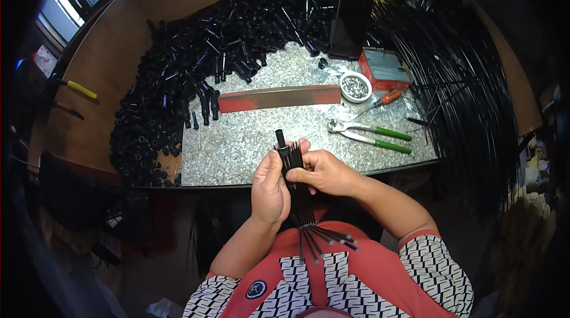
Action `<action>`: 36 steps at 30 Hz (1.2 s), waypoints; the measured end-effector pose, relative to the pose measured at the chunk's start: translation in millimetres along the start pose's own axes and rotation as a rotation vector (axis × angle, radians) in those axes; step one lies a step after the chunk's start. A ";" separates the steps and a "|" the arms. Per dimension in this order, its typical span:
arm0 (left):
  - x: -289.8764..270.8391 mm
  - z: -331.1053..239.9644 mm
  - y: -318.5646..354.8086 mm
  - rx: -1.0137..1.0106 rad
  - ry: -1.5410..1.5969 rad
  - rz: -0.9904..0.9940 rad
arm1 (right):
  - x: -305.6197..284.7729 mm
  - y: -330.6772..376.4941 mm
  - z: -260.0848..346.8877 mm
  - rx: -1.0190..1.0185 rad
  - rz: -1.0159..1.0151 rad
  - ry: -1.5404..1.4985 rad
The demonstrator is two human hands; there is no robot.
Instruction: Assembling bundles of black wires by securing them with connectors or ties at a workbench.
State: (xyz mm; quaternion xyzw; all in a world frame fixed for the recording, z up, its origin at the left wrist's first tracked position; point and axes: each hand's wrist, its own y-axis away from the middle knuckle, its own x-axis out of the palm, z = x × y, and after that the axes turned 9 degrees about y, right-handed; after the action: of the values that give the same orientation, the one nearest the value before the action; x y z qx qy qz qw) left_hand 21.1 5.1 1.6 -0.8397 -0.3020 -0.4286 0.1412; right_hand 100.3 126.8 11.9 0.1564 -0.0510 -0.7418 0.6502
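Observation:
Just past the table's front edge I hold a folded umbrella frame [301, 199], a bundle of thin black ribs around a black tube that points away from me. Its lower ribs fan out against my chest, their ends spread apart. My left hand [271, 183] is closed around the bundle's left side, with the thumb along the tube. From the right, my right hand [320, 172] grips the ribs, its thumb pressed across them. The finger contacts behind the bundle are hidden. Nearest to my right hand on the table lie end-cutting pincers [374, 136] with green handles.
A heap of black plastic tube fittings [237, 27] covers the back and left. A red-brown bar [279, 98] lies mid-table. At the right are a white bowl [356, 87] of small metal parts, an orange-handled screwdriver [387, 98], a red box [385, 69], a phone [351, 24] and long black rods [457, 75].

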 end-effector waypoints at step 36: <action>-5.2 -10.2 -7.3 -0.074 0.029 0.062 | -93.0 -90.7 106.2 -0.134 -0.273 0.467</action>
State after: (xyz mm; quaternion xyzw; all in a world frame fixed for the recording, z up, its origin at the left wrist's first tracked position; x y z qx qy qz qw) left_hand 7.7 3.7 3.4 -0.8471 -0.2575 -0.4470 0.1277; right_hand -7.6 217.9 102.5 0.2854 0.1710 -0.7680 0.5472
